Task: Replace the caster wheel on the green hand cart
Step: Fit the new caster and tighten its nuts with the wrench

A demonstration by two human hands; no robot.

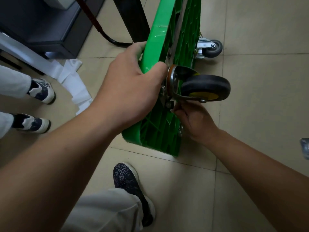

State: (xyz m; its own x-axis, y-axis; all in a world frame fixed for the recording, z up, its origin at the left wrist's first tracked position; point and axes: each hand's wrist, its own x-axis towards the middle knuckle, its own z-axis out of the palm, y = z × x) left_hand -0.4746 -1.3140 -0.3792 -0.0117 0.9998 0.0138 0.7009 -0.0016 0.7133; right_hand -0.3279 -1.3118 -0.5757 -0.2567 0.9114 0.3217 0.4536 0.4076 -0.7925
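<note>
Green hand cart (157,128) is standing on edge: left hand (132,84) gripping its rim, right hand (195,121) pinching a bolt (169,104) by the caster wheel (205,87); fastener step, probably needing steady twisting next.

The green hand cart (150,46) stands on its edge on the floor, ribbed underside facing right. A black, yellow-hubbed caster wheel (205,87) sticks out near; a smaller grey caster (213,48) sits farther back.
</note>
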